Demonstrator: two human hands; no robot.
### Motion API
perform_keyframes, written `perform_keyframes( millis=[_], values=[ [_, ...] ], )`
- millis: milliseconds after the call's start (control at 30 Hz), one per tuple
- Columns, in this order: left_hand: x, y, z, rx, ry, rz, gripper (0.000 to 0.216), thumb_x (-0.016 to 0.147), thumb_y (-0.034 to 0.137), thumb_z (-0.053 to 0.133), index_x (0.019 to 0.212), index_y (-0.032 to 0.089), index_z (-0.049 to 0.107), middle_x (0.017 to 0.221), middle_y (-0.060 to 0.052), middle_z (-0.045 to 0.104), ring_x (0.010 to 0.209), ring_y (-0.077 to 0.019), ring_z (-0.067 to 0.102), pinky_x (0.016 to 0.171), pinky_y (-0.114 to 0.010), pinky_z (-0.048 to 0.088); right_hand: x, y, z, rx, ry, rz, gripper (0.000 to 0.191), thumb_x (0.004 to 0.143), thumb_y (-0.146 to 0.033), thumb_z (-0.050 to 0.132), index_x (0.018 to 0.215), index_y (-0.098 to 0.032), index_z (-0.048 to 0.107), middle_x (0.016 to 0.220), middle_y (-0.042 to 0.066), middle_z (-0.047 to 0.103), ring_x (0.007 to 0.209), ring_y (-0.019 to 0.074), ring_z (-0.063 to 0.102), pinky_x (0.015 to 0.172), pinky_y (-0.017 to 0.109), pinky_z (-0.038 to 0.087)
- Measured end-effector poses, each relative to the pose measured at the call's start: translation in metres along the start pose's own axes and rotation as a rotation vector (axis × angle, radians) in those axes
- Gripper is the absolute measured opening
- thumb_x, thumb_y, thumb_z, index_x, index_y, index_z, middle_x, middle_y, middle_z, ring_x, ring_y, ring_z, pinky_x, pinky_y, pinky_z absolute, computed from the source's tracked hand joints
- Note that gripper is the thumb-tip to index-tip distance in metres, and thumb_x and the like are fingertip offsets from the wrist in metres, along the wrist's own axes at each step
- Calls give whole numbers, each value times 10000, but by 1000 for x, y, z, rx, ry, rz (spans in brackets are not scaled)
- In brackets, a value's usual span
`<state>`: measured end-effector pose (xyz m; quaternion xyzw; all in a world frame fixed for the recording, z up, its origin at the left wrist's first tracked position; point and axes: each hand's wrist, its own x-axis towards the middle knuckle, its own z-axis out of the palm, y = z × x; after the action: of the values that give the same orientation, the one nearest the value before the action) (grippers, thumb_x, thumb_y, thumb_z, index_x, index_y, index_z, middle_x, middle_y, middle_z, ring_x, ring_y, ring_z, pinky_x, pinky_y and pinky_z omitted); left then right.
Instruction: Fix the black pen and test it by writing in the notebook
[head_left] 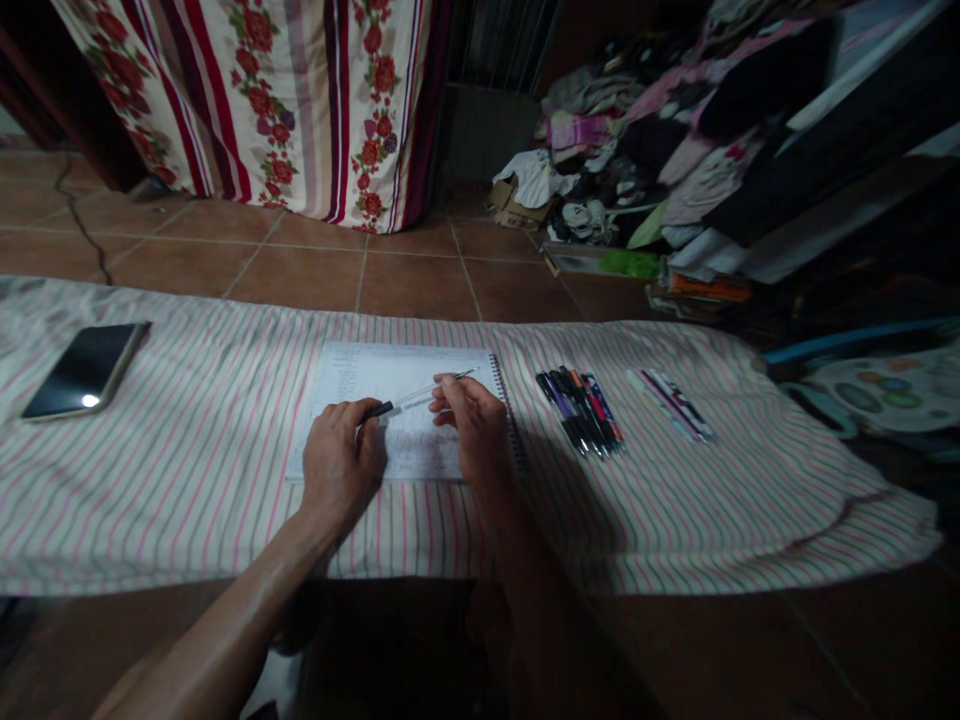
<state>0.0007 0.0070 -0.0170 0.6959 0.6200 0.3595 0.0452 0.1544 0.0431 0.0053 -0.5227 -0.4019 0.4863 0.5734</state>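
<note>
We are kneeling or sitting at a low surface covered with a striped cloth point(187, 480), and both our hands are resting over an open spiral notebook point(352, 375) lying flat in the middle of it. Our left hand point(339, 465) is curling closed around the dark end of a clear-barrelled pen point(416, 396), pinching it between thumb and fingers, with the heel of the hand lying on the notebook's lower left part. Our right hand point(472, 425) is closing its fingertips on the same pen farther along the barrel, so the pen is slanting across the page between the two hands, its thin tip pointing up and to the right. The page is carrying faint handwriting that is too small for us to read. Just to the right of the notebook, a cluster of pens and markers point(581, 410) is lying side by side on the cloth, and a little farther right a slim patterned case point(671, 403) is lying at an angle. Well off to the left, a phone point(86, 370) is lying face up with its dark screen catching a spot of light. Beyond the cloth we are seeing the tiled floor point(420, 280), a flowered curtain point(300, 100) hanging down to it, and a heap of clothes point(637, 150) at the upper right.
</note>
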Motion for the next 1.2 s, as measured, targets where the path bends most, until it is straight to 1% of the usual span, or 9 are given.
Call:
perform_keyframes(
  millis=[167, 600, 900, 1067, 1200],
  values=[
    [0, 2, 0, -9, -1, -2, 264, 889, 234, 422, 1016, 154, 639, 902, -96, 677, 846, -251, 586, 751, -388, 469, 0, 1, 0, -5, -5, 0, 258, 745, -413, 615, 762, -161, 667, 668, -3, 638, 556, 90, 591, 462, 185, 452],
    [-1, 2, 2, -6, 8, 7, 272, 888, 257, 417, 1003, 165, 645, 885, -87, 685, 824, -239, 594, 745, -380, 472, 0, 2, 1, -11, -3, 5, 261, 738, -412, 616, 774, -160, 671, 666, -2, 637, 551, 92, 594, 463, 187, 449],
    [-1, 3, 4, -8, -12, 25, 285, 894, 262, 413, 1021, 158, 646, 896, -94, 689, 827, -245, 595, 752, -394, 481, 1, 6, 0, -48, -52, -19, 295, 729, -447, 621, 785, -165, 686, 677, 8, 654, 575, 102, 598, 474, 189, 448],
    [-2, 4, 4, -40, -11, 7, 270, 890, 259, 429, 1020, 166, 647, 900, -86, 697, 833, -230, 615, 755, -379, 493, 2, 13, 2, -86, -81, -48, 301, 738, -459, 611, 780, -172, 690, 658, 1, 643, 523, 83, 546, 457, 187, 427],
    [-2, 6, 5, -114, -20, -10, 258, 889, 266, 434, 1017, 184, 643, 915, -71, 703, 851, -210, 632, 777, -363, 503, 0, 13, 5, -120, -122, -45, 315, 737, -469, 600, 788, -172, 692, 602, -20, 605, 460, 67, 480, 435, 192, 379]
  ],
)
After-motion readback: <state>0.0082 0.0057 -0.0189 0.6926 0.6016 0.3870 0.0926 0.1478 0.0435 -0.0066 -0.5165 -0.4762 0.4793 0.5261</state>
